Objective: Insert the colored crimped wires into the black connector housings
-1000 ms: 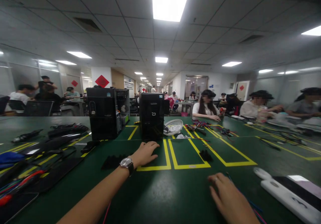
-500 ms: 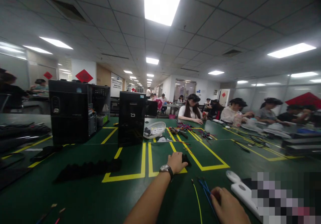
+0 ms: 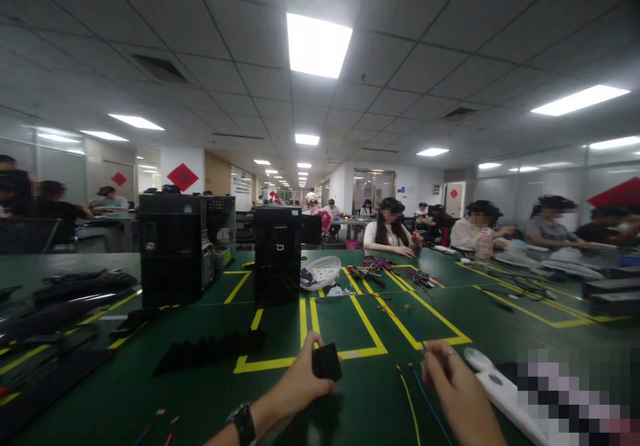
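My left hand [image 3: 300, 386], with a watch on its wrist, is raised above the green table [image 3: 200, 393] and closed on a small black block [image 3: 327, 361]. My right hand [image 3: 453, 393] is pinched on a thin blue wire [image 3: 416, 329] whose end points up and away. A yellow wire [image 3: 407, 396] and another blue one lie on the table between my hands. A long strip of black ridged foam [image 3: 210, 351] lies left of my left hand.
Two black computer towers [image 3: 173, 247] [image 3: 277, 255] stand ahead, with a white basket [image 3: 320, 272] beside them. Yellow tape boxes [image 3: 345, 326] mark the table. A white device [image 3: 495, 386] lies at my right. Dark tools lie at the left. Several people sit at the far right.
My left hand reached forward to the small black block, closed on it and drew it back toward me. My right hand took up the blue wire and lifted it. My view swung right.
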Demonstrator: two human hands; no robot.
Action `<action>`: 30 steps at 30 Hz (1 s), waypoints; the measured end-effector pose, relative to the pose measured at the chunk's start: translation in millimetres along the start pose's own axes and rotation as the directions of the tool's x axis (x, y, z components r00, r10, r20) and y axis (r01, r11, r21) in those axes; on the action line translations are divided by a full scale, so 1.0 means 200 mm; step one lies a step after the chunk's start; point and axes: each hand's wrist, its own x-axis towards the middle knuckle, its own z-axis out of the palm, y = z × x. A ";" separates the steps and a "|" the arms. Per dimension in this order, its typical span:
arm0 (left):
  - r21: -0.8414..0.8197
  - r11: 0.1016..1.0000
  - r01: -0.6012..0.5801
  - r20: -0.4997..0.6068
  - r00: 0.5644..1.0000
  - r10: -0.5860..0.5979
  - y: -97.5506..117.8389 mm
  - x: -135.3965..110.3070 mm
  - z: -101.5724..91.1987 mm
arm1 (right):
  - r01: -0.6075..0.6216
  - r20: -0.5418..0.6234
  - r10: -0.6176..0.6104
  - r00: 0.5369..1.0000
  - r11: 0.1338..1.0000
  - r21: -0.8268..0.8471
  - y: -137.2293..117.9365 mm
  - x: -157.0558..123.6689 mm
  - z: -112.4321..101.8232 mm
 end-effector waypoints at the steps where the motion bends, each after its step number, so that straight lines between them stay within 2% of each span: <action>1: -0.081 0.997 0.017 -0.041 0.999 -0.020 0.03 -0.05 -0.02 | 0.022 0.055 -0.025 0.998 0.998 0.061 -0.08 -0.01 0.06; 5: -0.279 0.959 0.048 -0.205 0.973 -0.108 0.11 -0.20 -0.10 | 0.057 0.272 -0.134 0.953 0.961 0.271 -0.29 -0.09 0.45; 8: -0.355 0.934 0.032 -0.299 0.943 -0.146 0.09 -0.25 -0.17 | 0.028 0.378 -0.172 0.910 0.934 0.357 -0.31 -0.13 0.75; 11: -0.384 0.923 0.030 -0.315 0.935 -0.162 0.04 -0.26 -0.24 | 0.030 0.370 -0.171 0.913 0.934 0.356 -0.28 -0.15 0.91; 13: -0.386 0.923 -0.009 -0.310 0.943 -0.120 0.01 -0.26 -0.27 | 0.040 0.348 -0.154 0.925 0.948 0.315 -0.26 -0.17 0.93; 16: -0.380 0.922 -0.078 -0.299 0.953 -0.042 0.01 -0.27 -0.28 | 0.043 0.341 -0.124 0.932 0.971 0.236 -0.25 -0.20 0.87; 21: -0.435 0.895 -0.094 -0.260 0.965 -0.025 0.01 -0.28 -0.27 | 0.052 0.384 -0.122 0.915 0.981 0.188 -0.23 -0.22 0.82; 25: -0.463 0.882 -0.088 -0.199 0.980 -0.007 -0.02 -0.27 -0.27 | 0.174 0.227 -0.224 0.948 0.960 0.221 -0.19 -0.24 0.89; 27: -0.457 0.887 -0.072 -0.176 0.984 -0.010 -0.03 -0.27 -0.28 | 0.252 0.146 -0.289 0.946 0.941 0.225 -0.18 -0.26 0.92; 30: -0.449 0.891 -0.060 -0.176 0.984 -0.022 -0.03 -0.27 -0.27 | 0.314 0.107 -0.339 0.935 0.928 0.199 -0.17 -0.28 0.94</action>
